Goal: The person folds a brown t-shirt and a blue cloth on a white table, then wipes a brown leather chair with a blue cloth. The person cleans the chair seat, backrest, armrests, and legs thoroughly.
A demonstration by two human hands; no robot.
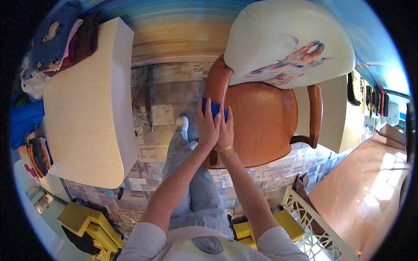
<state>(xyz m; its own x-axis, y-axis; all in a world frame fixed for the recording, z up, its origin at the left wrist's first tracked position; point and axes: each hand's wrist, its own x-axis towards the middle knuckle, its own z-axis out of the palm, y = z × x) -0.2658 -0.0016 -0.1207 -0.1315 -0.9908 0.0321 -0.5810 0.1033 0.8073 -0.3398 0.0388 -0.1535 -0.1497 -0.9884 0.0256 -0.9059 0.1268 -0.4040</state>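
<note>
Both my hands are on a blue cloth (214, 107) that lies over the near armrest (218, 78) of a brown leather-look armchair. My left hand (208, 127) presses the cloth from the left side with its fingers spread. Close against it, my right hand (225, 130) covers the cloth's right edge, on the seat side of the armrest. The chair's seat (261, 124) is smooth and brown. Its pale backrest (290, 42) bears a colourful giraffe print. What lies under my palms is hidden.
A pale table (85, 107) stands at the left, with folded clothes (58, 36) at its far end. Yellow step-shaped pieces (91, 225) are at the lower left. At the lower right are a white lattice panel (313, 218) and a peach-coloured covered surface (356, 182).
</note>
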